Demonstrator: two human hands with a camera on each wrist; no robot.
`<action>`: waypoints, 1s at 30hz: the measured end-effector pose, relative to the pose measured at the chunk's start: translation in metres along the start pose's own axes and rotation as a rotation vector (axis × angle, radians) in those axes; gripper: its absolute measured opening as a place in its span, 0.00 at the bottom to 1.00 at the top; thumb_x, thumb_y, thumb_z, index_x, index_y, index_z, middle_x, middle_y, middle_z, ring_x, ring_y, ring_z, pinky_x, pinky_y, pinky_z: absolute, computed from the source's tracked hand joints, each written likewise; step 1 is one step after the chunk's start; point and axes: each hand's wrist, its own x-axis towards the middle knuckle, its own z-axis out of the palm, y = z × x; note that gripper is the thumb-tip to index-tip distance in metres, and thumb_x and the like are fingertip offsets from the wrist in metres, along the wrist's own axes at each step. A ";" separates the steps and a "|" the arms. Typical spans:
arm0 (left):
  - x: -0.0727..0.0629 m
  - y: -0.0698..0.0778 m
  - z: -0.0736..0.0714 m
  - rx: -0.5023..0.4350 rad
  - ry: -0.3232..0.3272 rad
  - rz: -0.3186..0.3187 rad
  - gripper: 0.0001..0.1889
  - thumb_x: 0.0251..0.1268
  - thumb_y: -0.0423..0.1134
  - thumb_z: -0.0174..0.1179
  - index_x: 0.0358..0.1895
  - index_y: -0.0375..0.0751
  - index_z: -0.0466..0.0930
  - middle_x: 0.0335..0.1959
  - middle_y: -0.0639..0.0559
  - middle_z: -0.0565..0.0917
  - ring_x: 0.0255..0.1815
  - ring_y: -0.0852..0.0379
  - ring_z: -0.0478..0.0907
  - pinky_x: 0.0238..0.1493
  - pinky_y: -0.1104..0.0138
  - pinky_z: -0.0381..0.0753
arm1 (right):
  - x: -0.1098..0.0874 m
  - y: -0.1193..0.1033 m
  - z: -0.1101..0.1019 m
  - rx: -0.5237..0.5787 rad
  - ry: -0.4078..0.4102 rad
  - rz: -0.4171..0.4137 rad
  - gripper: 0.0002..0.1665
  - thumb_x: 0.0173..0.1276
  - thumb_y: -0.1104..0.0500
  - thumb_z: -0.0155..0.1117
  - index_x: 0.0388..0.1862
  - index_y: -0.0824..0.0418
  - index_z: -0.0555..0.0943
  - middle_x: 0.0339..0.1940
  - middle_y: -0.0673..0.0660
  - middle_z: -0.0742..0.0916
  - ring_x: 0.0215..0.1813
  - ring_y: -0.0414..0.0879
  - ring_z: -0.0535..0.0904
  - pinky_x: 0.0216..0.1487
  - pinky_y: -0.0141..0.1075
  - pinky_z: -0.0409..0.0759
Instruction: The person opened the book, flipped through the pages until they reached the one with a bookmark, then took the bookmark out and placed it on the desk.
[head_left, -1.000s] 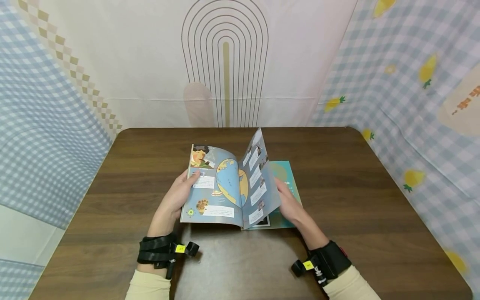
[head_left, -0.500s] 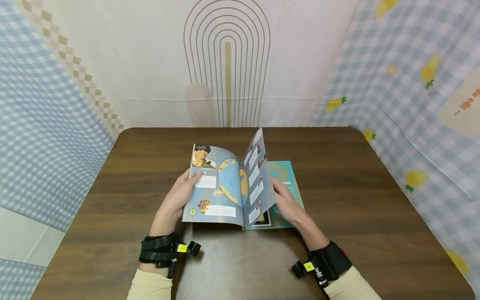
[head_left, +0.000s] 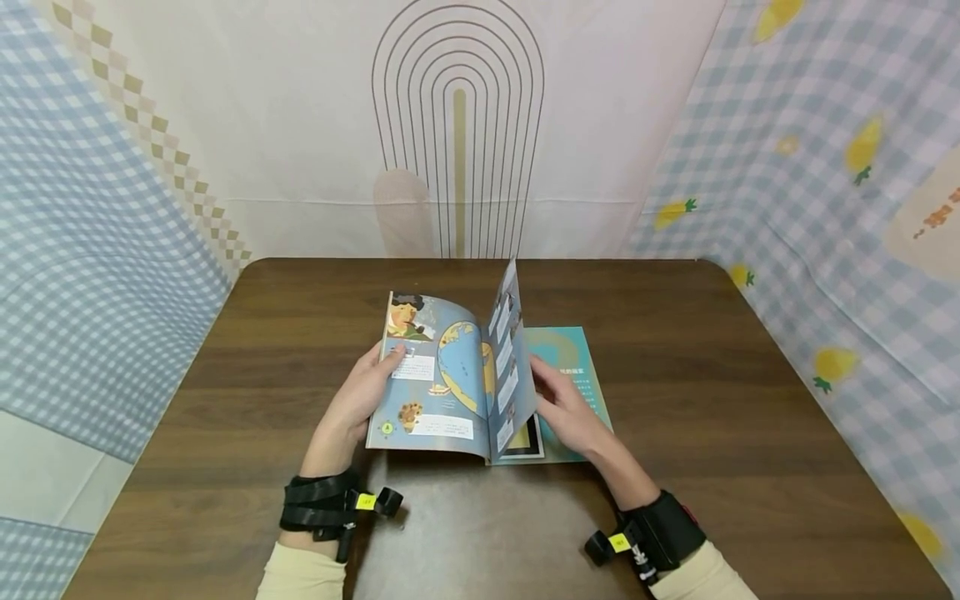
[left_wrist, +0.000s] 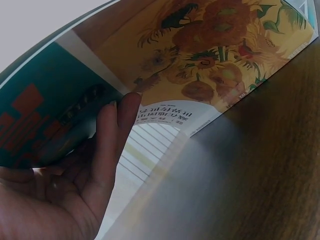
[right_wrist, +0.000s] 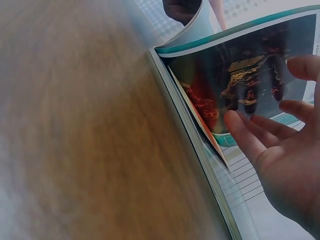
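Note:
An illustrated book (head_left: 420,392) lies spread in the middle of the head view, a globe drawing across its fold. My left hand (head_left: 354,393) grips its left side, thumb on the page and fingers underneath. In the left wrist view the cover's underside shows a sunflower painting (left_wrist: 215,65). One page (head_left: 512,375) stands nearly upright at the fold. My right hand (head_left: 572,414) is at that page's right face, fingers extended and spread against or very near it; the right wrist view shows a dark picture (right_wrist: 250,75) there. Beneath the right hand is a teal page or cover (head_left: 573,367).
The brown wooden table (head_left: 712,400) extends around the book. A white cloth (head_left: 300,117) with an arch pattern hangs behind it. Blue checked cloths (head_left: 112,225) hang at both sides. Each wrist carries a strapped camera (head_left: 388,502).
My right hand has moved left, and the page it works on has swung more upright toward the left. More of the teal surface shows. The left hand keeps its grip.

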 end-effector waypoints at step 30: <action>0.002 -0.004 0.001 0.003 -0.004 0.033 0.28 0.89 0.53 0.43 0.84 0.50 0.59 0.44 0.48 0.87 0.38 0.56 0.88 0.37 0.64 0.87 | -0.002 -0.010 0.018 -0.286 -0.123 0.028 0.42 0.75 0.45 0.70 0.84 0.38 0.66 0.84 0.46 0.68 0.80 0.56 0.66 0.70 0.62 0.74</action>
